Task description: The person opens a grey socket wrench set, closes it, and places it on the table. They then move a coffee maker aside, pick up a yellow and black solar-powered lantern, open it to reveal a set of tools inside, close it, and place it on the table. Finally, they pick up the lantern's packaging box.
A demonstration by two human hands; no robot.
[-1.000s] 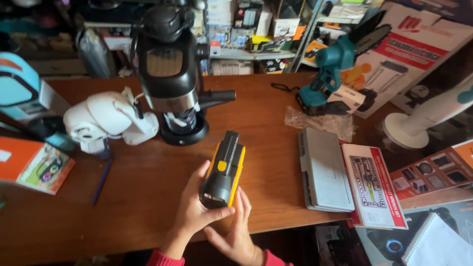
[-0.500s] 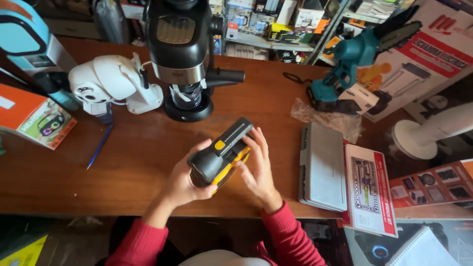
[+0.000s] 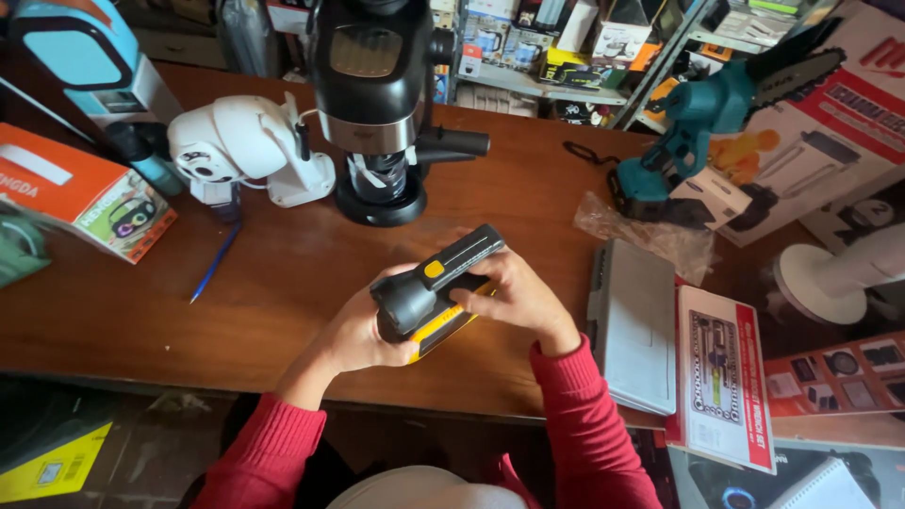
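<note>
Here both hands, left [image 3: 363, 330], right [image 3: 509, 292], gripping black-yellow flashlight [image 3: 438, 283] above wooden table [image 3: 283, 283]

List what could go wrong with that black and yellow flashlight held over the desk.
The flashlight is held above the wooden desk by left hand and right hand; a slip might drop it on the wood. Swinging its far end could knock the black coffee machine close behind.
</note>
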